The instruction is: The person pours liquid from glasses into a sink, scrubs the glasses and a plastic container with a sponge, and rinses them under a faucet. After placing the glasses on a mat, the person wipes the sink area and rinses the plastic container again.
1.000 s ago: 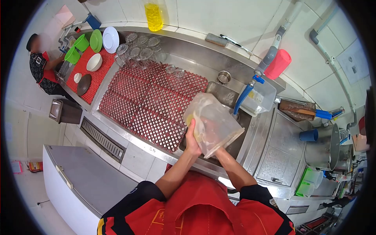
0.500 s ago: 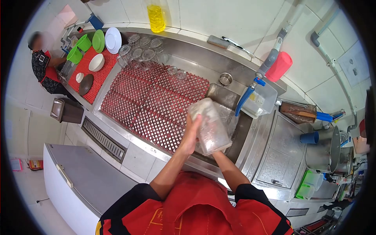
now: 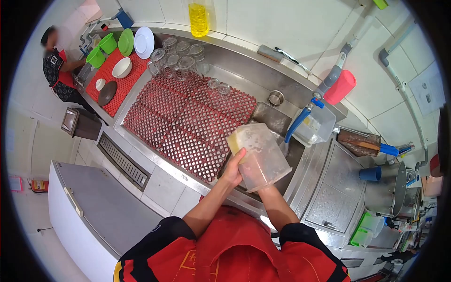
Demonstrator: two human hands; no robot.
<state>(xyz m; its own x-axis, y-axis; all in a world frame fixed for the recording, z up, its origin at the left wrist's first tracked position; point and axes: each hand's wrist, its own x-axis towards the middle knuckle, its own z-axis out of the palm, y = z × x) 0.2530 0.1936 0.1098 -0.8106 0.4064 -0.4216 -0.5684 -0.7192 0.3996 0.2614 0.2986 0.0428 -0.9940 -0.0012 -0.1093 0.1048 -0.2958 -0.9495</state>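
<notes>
Over the sink [image 3: 297, 162], a clear plastic container [image 3: 264, 160] is held tilted, with white suds and a yellowish patch at its far left corner. My left hand [image 3: 233, 168] grips its left side, thumb on the near face and the other fingers out of sight. My right hand is hidden behind or inside the container; only the wrist and forearm [image 3: 276, 203] show below its near edge. A blue hose [image 3: 298, 123] on the tap hangs just right of the container, with water at its end.
Left of the sink, a red perforated mat [image 3: 183, 124] carries upturned glass mugs [image 3: 187, 63] at its back. A small metal bowl [image 3: 276, 97] and another clear tub [image 3: 315, 124] stand behind the sink. A person [image 3: 61, 70] works at the far left.
The container has turned so that more of its broad face shows, and shifted slightly right. My left hand has moved a little lower and right along with it.
</notes>
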